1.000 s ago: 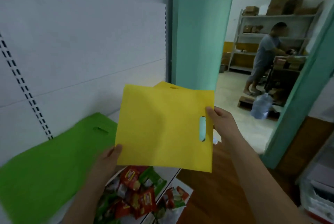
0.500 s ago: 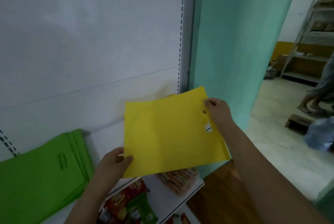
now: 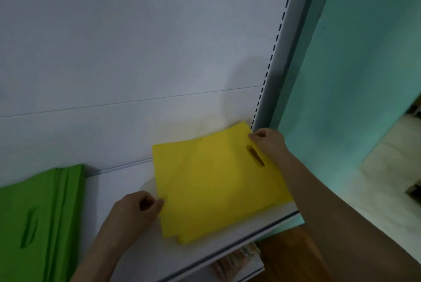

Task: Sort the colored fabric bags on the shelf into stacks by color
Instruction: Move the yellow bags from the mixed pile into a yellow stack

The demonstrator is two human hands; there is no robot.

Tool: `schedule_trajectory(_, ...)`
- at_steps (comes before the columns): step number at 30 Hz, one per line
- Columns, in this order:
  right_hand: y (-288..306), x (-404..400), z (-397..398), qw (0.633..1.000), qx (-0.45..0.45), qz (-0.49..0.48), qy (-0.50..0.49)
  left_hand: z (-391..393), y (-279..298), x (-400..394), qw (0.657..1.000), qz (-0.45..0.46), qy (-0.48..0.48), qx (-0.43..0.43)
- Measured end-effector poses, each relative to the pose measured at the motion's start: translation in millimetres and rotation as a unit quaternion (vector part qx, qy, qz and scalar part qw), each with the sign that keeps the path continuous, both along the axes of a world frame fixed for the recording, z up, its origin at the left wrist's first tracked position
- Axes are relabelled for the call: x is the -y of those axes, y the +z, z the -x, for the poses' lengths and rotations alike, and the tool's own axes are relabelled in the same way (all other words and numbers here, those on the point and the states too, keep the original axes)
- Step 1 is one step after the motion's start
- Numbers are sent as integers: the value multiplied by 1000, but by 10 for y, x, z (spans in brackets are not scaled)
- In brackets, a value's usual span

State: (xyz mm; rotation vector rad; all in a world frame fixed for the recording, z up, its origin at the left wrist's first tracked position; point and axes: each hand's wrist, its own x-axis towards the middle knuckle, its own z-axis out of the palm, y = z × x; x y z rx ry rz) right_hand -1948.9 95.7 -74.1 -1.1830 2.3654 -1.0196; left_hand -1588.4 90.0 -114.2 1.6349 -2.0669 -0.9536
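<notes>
A yellow fabric bag lies flat on the white shelf, toward the shelf's right end, on top of other yellow bags whose edges peek out beneath its front corner at about 6 o'clock from its middle. Its cut-out handle slot sits near the right edge, at roughly 2 o'clock on the bag. The right hand grasps the bag's far right corner, fingers curled over the edge just above the slot, close to the slotted grey upright of the shelving. The left hand pinches the bag's left edge at about 9 o'clock, thumb and fingertips closed on the fabric near the lower left side. Well apart, at 9 o'clock from the yellow pile, a stack of green fabric bags rests on the same shelf, its layered edges showing along the right side and a handle slot visible in the top one. Behind both stacks rises the white back panel. At 3 o'clock stands a teal wall. Below the shelf's front lip, at 6 o'clock, blurred packaged goods sit on a lower shelf, beside a brown wooden floor.
</notes>
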Motion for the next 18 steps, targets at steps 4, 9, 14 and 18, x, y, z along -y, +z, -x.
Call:
schedule_trajectory(4, -118, 156, 150, 999, -22, -38, 15, 264, -42, -61, 996, 26, 79, -34)
schedule_trajectory(9, -79, 326, 142, 991, 9, -112, 73, 613, -92, -184, 993, 3, 104, -54)
schedule_trajectory(14, 36, 371, 76, 988, -46, -118, 91, 894, 5, -196, 990, 5, 138, -32)
schedule_trajectory(18, 159, 310, -341, 976, -200, 13, 82, 813, 83, -240, 981, 53, 172, -72)
